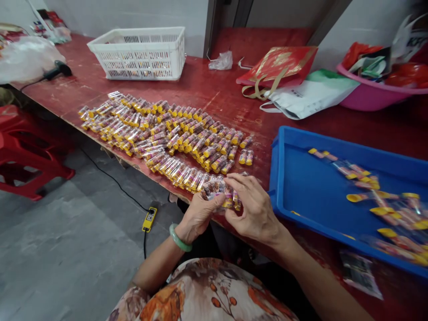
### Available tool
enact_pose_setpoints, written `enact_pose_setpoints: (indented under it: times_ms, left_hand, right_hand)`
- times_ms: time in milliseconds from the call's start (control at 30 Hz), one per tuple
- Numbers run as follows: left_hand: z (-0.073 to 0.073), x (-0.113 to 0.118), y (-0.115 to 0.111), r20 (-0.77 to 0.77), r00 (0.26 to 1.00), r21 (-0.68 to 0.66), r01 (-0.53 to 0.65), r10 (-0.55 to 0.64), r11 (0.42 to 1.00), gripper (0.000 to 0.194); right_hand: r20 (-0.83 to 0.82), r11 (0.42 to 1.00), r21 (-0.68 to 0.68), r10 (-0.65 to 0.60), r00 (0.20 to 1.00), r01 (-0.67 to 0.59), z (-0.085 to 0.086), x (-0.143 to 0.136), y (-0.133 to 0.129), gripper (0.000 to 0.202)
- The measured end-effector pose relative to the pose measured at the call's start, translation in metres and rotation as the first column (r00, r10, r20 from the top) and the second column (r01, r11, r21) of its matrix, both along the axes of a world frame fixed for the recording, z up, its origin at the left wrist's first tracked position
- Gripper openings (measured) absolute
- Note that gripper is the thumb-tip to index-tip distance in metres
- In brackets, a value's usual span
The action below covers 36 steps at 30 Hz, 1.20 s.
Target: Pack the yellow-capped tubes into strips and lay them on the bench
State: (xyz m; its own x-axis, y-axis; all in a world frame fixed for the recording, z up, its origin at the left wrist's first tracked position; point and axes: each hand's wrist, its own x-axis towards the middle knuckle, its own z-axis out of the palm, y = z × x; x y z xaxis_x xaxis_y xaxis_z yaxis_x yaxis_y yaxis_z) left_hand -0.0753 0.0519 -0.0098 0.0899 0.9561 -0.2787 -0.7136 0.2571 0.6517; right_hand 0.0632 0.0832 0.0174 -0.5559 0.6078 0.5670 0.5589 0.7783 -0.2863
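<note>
Low in front of me, at the table's near edge, my left hand grips a small printed piece with dark little pictures on it, the thumb lying across its face. My right hand is curled at its right side, with the index fingertip near the printed piece's upper edge; what its fingers pinch is hidden. Between the two hands show a few yellow-ended wrapped tubes. Beyond them, a broad bed of similar clear-wrapped tubes with yellow ends lies in packed rows on the red table.
To the right is a blue tray with loose yellow-ended tubes. A white basket, a red bag, a white bag and a pink basin stand behind. Red stools and a yellow power socket are at floor level.
</note>
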Motion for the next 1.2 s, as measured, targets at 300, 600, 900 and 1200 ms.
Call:
enact_pose_setpoints:
  times_ms: [300, 600, 900, 1200]
  left_hand:
    - [-0.001, -0.006, 0.021, -0.003, 0.988, -0.083, -0.153, 0.153, 0.985, 0.039]
    - [-0.002, -0.011, 0.006, -0.106, 0.975, -0.154, -0.208, 0.193, 0.966, 0.031]
    - [-0.005, -0.003, -0.001, -0.127, 0.986, -0.223, -0.133, 0.107, 0.966, 0.033]
    - [0.013, 0.027, -0.016, -0.167, 0.986, -0.201, -0.014, -0.020, 0.980, 0.034]
  right_hand:
    - [-0.193, 0.920, -0.378, -0.191, 0.963, 0.106, -0.015, -0.013, 0.075, 0.050]
    - [0.034, 0.864, -0.212, -0.460, 0.887, 0.456, -0.035, -0.063, 0.122, 0.037]
    - [0.181, 0.730, -0.136, -0.646, 0.741, 0.670, -0.011, 0.079, 0.142, 0.034]
    - [0.385, 0.443, -0.311, -0.750, 0.538, 0.841, -0.030, 0.218, 0.184, 0.028]
